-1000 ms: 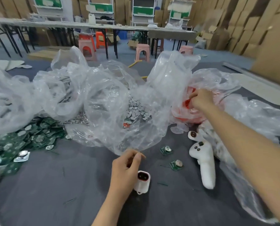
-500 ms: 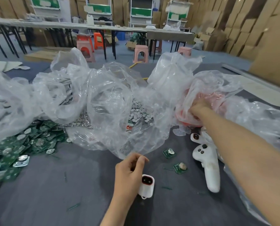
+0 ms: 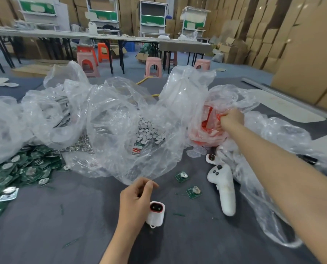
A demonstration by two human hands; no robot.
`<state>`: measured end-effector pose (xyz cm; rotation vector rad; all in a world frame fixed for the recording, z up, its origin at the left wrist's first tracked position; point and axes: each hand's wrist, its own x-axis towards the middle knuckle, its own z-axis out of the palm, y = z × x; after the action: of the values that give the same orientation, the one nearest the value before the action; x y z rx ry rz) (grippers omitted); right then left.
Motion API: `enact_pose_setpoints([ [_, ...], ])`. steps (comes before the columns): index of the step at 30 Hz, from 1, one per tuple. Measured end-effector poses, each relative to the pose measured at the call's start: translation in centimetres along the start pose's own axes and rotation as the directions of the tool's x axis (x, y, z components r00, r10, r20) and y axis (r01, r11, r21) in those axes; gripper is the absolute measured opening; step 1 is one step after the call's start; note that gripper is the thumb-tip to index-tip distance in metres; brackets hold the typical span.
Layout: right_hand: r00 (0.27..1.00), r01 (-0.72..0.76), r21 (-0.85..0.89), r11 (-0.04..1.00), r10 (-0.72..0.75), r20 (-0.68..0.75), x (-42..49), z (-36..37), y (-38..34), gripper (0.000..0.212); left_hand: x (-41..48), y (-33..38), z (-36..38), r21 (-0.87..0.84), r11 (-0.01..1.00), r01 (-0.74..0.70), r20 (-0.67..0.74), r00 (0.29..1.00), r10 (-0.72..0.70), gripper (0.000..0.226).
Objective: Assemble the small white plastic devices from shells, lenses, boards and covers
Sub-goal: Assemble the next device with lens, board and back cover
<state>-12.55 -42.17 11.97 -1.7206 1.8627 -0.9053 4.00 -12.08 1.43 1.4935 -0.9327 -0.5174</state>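
Left hand (image 3: pixel 135 197): fingers are curled, thumb and forefinger nearly closed. A white shell (image 3: pixel 156 213) is held against its right side, low over the grey table (image 3: pixel 44 235).
Right hand (image 3: pixel 232 119): a red piece (image 3: pixel 219 116) is pinched at the fingertips inside the clear bag (image 3: pixel 225 96). Half a second ago the hand was sunk lower in that bag.
Shell: rounded white body, red-rimmed dark face turned upward, small loop at the near end.

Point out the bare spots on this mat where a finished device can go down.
Biggest bare patch: near-left grey mat, between the green board pile and the left hand holding the white device. Smaller one: near edge between that device and the white controller. Crowded: the back, under clear bags, where the right hand grips red parts.
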Motion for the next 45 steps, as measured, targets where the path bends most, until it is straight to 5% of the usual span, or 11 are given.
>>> enact_pose_setpoints([
  [6, 0.989, 0.101, 0.210, 0.972, -0.121, 0.088, -0.2, -5.4, -1.0, 0.016, 0.0, -0.3, -0.1, 0.035, 0.999, -0.009, 0.014, 1.000, 0.009, 0.035],
  [10, 0.998, -0.010, 0.250, 0.968, -0.006, 0.062, 0.1, -5.1, -0.3, 0.012, -0.3, -0.2, -0.1, 0.024, 0.999, -0.020, 0.019, 1.000, 0.020, 0.021],
  [16, 0.994, -0.102, 0.198, 0.975, 0.095, 0.044, -0.7, -1.9, -1.5, 0.013, -0.1, -0.5, -0.1, 0.050, 0.999, -0.021, 0.031, 0.999, 0.019, 0.034],
  [19, 0.989, -0.148, 0.208, 0.967, 0.139, 0.057, -0.5, -1.1, -1.8, 0.034, 0.0, -0.5, 0.0, 0.054, 0.998, -0.020, 0.028, 0.999, 0.019, 0.033],
  [25, 0.993, -0.107, 0.231, 0.967, 0.094, 0.068, -0.9, -2.0, -2.2, 0.033, 0.0, -0.5, 0.0, 0.061, 0.998, -0.026, 0.019, 0.999, 0.025, 0.034],
  [31, 0.977, 0.006, 0.298, 0.954, -0.070, 0.204, -1.1, -9.0, -2.4, 0.010, 0.0, -0.6, 0.0, 0.080, 0.996, -0.038, 0.021, 0.999, 0.037, 0.033],
  [36, 0.892, 0.033, 0.126, 0.991, -0.087, 0.444, -2.3, -14.3, 2.4, 0.012, 0.1, -0.9, 0.0, 0.093, 0.994, -0.051, 0.024, 0.998, 0.049, 0.037],
  [41, 0.758, -0.190, -0.219, 0.957, 0.285, 0.587, -4.1, -16.1, 9.2, 0.022, -0.3, -0.8, -0.1, 0.099, 0.993, -0.063, 0.031, 0.998, 0.060, 0.037],
  [45, 0.935, -0.007, -0.672, 0.740, 0.244, 0.259, -3.7, -16.1, 10.5, 0.023, -0.6, -0.6, -0.2, 0.120, 0.989, -0.086, 0.040, 0.996, 0.082, 0.036],
])
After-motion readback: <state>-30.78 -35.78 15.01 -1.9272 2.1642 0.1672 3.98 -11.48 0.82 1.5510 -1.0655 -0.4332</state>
